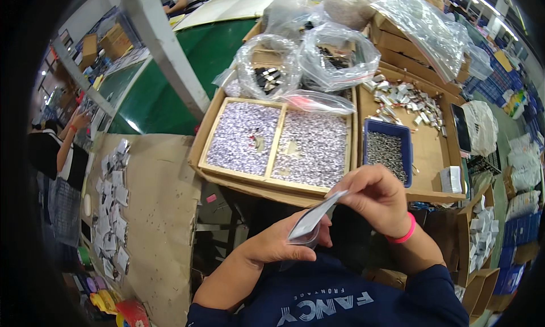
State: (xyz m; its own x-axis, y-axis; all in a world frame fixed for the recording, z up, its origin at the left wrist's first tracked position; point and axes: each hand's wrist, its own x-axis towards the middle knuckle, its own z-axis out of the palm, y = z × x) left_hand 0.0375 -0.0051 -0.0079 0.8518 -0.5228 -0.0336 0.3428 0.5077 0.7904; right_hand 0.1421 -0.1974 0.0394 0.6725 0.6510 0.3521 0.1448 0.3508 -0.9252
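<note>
Just in front of my body I hold a small clear plastic packet with a white, paper-like piece (313,216) at its upper side. My left hand (277,240) is closed around the lower end, its thumb and fingers on either side. With thumb and forefinger, my right hand (376,197) pinches the upper corner; a pink band circles that wrist. Beyond my hands lies a two-part wooden tray (276,148) full of tiny white and dark pieces. Close to my right hand stands a blue bin (410,151) of small dark metal parts.
White small parts (410,102) lie scattered in the cardboard tray at right, beside a dark phone-like slab (460,127). Open plastic bags (339,56) sit behind the wooden tray. Many filled packets (111,213) cover the left table's edge. Another person (59,148) works at far left.
</note>
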